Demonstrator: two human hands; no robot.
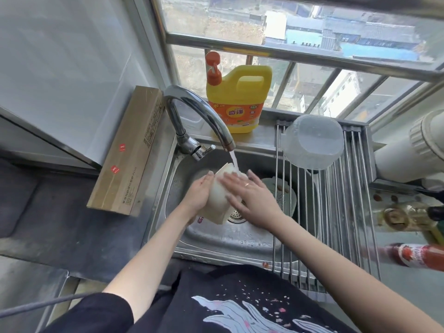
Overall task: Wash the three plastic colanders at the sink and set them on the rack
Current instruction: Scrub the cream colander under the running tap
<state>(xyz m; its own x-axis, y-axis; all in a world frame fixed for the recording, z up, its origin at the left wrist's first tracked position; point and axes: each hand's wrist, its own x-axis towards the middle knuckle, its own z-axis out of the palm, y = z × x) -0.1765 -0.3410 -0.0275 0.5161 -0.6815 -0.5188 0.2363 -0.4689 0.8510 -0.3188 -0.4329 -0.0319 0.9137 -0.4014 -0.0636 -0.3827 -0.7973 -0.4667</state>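
Over the steel sink (216,239) I hold a cream plastic colander (217,198) tilted on its side under the running tap (206,121). My left hand (198,193) grips its left side. My right hand (249,195) lies flat on its outer wall with straight fingers. A clear bluish colander (312,143) sits upside down on the roll-up wire rack (348,212) at the sink's right. A pale green colander (283,195) lies in the sink under the rack, partly hidden by my right hand.
A yellow detergent jug (240,102) with an orange pump stands on the ledge behind the sink. A long cardboard box (129,150) lies on the left. Sauce bottles (418,255) and a white pipe (408,155) crowd the right counter.
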